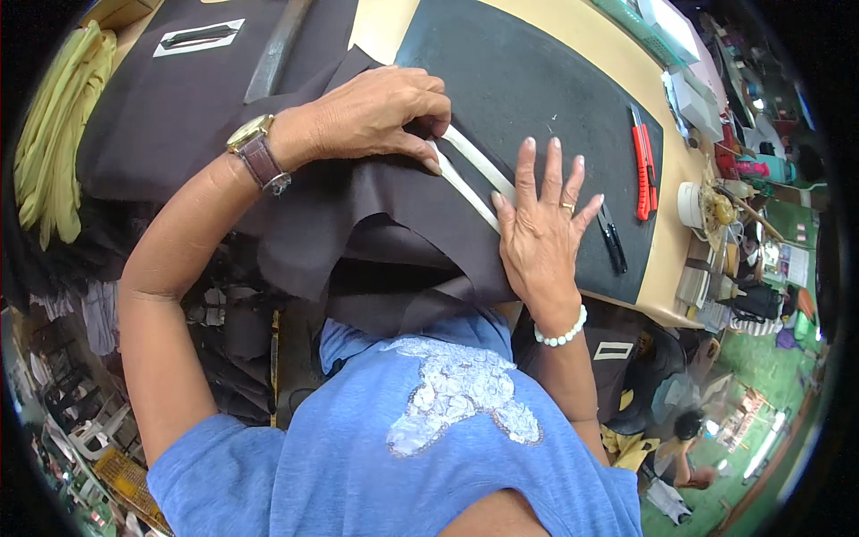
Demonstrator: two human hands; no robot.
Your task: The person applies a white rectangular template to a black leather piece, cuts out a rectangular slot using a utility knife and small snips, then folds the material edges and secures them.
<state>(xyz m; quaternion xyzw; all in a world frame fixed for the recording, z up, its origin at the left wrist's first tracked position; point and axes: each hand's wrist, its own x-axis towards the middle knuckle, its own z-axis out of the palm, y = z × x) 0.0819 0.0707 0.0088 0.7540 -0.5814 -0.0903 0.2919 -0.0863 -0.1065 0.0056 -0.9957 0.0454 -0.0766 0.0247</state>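
Note:
Dark brown fabric lies in folds over a black mat, with a white-bordered slot running diagonally across it. My left hand, a watch on its wrist, pinches the fabric at the slot's upper end with fingers curled. My right hand lies spread on the fabric beside the slot's lower end. A red utility knife and a black-handled tool, partly behind my right hand, rest on the mat to the right.
Yellow fabric strips hang at upper left, near a dark piece with another bordered slot and a metal bar. Containers line the table's right edge. Below right, another person is at work on the green floor.

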